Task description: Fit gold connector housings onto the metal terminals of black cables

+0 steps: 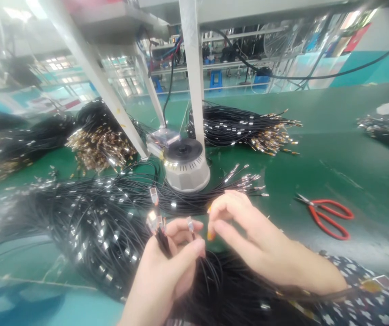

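Observation:
My left hand point(167, 267) is closed round a few thin black wires point(162, 237) whose metal terminal ends stick up above its fingers. My right hand point(249, 235) hovers just to the right, its fingers curled together in a pinch close to one terminal tip point(190, 224); what it pinches, if anything, is too small to make out. Both hands are over a big heap of black wires point(89, 222) on the green table point(333, 154), with more wire strands running under my wrists.
A round grey-white device point(186, 170) stands behind the hands at the foot of a white post point(192, 68). Bundles of wires with gold terminals lie at the left point(96, 145) and back centre point(249, 129). Red-handled scissors point(328, 215) lie at the right.

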The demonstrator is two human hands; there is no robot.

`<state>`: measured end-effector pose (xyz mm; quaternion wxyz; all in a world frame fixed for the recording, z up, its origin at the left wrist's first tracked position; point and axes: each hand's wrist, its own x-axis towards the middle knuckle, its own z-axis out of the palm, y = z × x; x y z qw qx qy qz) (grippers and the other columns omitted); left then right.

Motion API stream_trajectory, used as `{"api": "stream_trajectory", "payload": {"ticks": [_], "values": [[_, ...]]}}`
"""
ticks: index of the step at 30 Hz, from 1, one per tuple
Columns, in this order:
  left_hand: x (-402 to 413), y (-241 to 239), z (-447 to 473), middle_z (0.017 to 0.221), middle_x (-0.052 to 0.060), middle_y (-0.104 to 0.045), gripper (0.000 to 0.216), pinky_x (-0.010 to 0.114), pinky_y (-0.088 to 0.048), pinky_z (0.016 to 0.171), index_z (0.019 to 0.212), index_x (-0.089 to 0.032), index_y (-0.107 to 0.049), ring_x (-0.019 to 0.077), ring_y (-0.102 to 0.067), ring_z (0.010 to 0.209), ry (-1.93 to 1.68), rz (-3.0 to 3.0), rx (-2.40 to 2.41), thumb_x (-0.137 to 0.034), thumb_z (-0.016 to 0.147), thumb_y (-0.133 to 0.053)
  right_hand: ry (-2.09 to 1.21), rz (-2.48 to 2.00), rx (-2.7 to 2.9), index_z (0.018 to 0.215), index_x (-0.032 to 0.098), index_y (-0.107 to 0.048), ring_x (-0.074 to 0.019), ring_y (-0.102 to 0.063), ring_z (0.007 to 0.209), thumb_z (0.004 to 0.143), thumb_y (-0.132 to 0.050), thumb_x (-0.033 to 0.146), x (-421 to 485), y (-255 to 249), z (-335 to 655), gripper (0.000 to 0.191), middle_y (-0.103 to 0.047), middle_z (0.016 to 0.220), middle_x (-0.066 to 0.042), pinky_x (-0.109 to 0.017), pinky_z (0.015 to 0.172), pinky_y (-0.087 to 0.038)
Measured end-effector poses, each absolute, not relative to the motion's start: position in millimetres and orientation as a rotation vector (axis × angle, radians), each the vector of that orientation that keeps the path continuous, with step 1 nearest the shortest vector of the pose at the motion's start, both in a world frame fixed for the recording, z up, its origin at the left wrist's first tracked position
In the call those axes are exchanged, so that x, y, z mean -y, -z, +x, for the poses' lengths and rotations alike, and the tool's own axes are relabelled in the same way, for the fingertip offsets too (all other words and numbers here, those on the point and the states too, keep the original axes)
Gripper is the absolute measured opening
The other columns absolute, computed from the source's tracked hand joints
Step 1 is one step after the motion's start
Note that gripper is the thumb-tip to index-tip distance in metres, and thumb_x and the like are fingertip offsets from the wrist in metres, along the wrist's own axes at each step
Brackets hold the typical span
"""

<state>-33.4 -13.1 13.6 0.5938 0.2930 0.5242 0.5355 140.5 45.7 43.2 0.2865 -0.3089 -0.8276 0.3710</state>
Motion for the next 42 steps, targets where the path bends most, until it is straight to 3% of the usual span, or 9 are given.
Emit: {"api": "stream_trajectory", "payload": {"ticks": [5, 8, 11, 15, 17, 21, 30, 42], "values": [[13, -11, -31, 0.059, -0.002, -0.063, 0.021, 0.014, -0.006, 0.027, 0.073, -0.015, -0.066, -0.0043, -0.023, 0.025, -1.23, 0.661, -1.202, -0.027, 0.067, -0.082, -0.989, -0.85, 2.212, 0.092, 0.021, -0.051, -0.0141, -0.052, 0.093, 0.095, -0.046, 0.014, -40, -44, 139, 0.009, -0.06, 0.092, 0.001, -0.035, 0.101, -0.033], [15, -14, -32, 0.055, -0.004, -0.059, 0.022, 0.013, -0.01, 0.028, 0.071, -0.015, -0.063, -0.0045, -0.022, 0.025, -1.199, 0.609, -1.219, -0.028, 0.071, -0.08, -1.149, -0.97, 1.999, 0.106, 0.024, -0.055, -0.0146, -0.054, 0.108, 0.098, -0.044, 0.022, -38, -32, 137, 0.013, -0.063, 0.108, 0.0, -0.032, 0.099, -0.038], [15, -18, -35, 0.051, -0.006, -0.054, 0.024, 0.012, -0.014, 0.029, 0.069, -0.015, -0.06, -0.0044, -0.021, 0.027, -1.173, 0.547, -1.196, -0.03, 0.073, -0.079, -1.251, -0.928, 1.86, 0.109, 0.024, -0.06, -0.0157, -0.052, 0.117, 0.093, -0.054, 0.025, -37, -19, 131, 0.017, -0.06, 0.122, -0.002, -0.031, 0.102, -0.039], [15, -19, -35, 0.048, -0.007, -0.051, 0.023, 0.012, -0.016, 0.031, 0.071, -0.016, -0.06, -0.0024, -0.024, 0.029, -1.157, 0.55, -1.148, -0.03, 0.074, -0.078, -1.288, -0.896, 1.75, 0.08, 0.02, -0.068, -0.0169, -0.061, 0.099, 0.082, -0.069, 0.021, -37, -13, 123, 0.002, -0.068, 0.096, -0.002, -0.031, 0.094, -0.044], [16, -21, -33, 0.055, -0.003, -0.059, 0.02, 0.013, -0.017, 0.031, 0.087, -0.018, -0.062, -0.0012, -0.027, 0.03, -1.178, 0.576, -1.136, -0.031, 0.077, -0.075, -1.26, -0.937, 1.7, 0.071, 0.019, -0.067, -0.0164, -0.063, 0.091, 0.081, -0.069, 0.018, -38, -15, 122, 0.01, -0.068, 0.085, -0.001, -0.031, 0.09, -0.045], [19, -24, -27, 0.064, 0.001, -0.066, 0.026, 0.014, -0.02, 0.033, 0.109, -0.021, -0.055, 0.0004, -0.03, 0.031, -1.202, 0.675, -1.175, -0.028, 0.086, -0.064, -1.288, -0.956, 1.688, 0.068, 0.018, -0.066, -0.0165, -0.062, 0.092, 0.08, -0.068, 0.017, -44, -23, 127, 0.013, -0.066, 0.083, -0.001, -0.031, 0.09, -0.043], [22, -16, -33, 0.063, 0.004, -0.068, 0.026, 0.014, -0.02, 0.032, 0.107, -0.015, -0.063, 0.0015, -0.04, 0.028, -1.15, 0.793, -1.194, -0.028, 0.085, -0.066, -1.46, -0.881, 1.791, 0.068, 0.016, -0.068, -0.0169, -0.062, 0.089, 0.078, -0.072, 0.019, -52, -27, 128, 0.012, -0.067, 0.081, -0.002, -0.03, 0.086, -0.044], [22, -14, -33, 0.062, 0.002, -0.067, 0.03, 0.014, -0.023, 0.032, 0.114, -0.016, -0.067, 0.0012, -0.041, 0.028, -1.134, 0.783, -1.225, -0.028, 0.086, -0.066, -1.423, -0.896, 1.816, 0.067, 0.018, -0.068, -0.0184, -0.063, 0.089, 0.078, -0.07, 0.017, -52, -29, 126, 0.011, -0.068, 0.08, -0.002, -0.033, 0.086, -0.046]]}}
